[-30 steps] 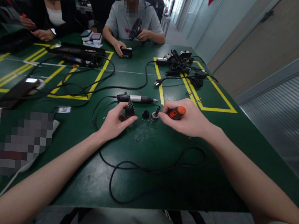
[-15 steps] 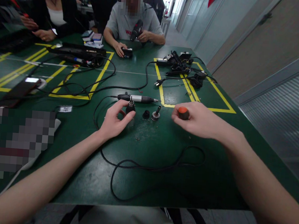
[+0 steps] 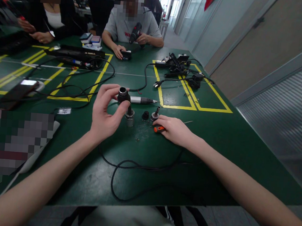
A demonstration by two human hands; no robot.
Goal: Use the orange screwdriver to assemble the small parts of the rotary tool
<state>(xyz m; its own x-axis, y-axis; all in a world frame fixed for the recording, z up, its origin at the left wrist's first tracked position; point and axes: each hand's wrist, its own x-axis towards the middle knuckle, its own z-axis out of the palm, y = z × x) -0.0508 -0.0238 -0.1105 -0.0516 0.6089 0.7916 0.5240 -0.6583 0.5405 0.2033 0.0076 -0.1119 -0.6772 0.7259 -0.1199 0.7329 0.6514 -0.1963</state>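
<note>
Black sleeve [image 3: 124, 97] sits finger-pinched in left hand [image 3: 104, 111] — right hand [image 3: 174, 129] clasps orange-ended screwdriver [image 3: 159, 129].

Red pennant [image 3: 210, 0], black chair [image 3: 99, 15], yellow tape [image 3: 215, 110], pronged plug [image 3: 157, 84]

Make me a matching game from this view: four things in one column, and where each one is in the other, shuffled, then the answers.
Things
1. Drill
2. Screwdriver
3. Black sleeve
4. Small cap

Places
A. On the table, between two metal parts
B. Held by the person across the table
C. In the left hand
D. In the right hand

Pairs: 1-B, 2-D, 3-C, 4-A
</note>
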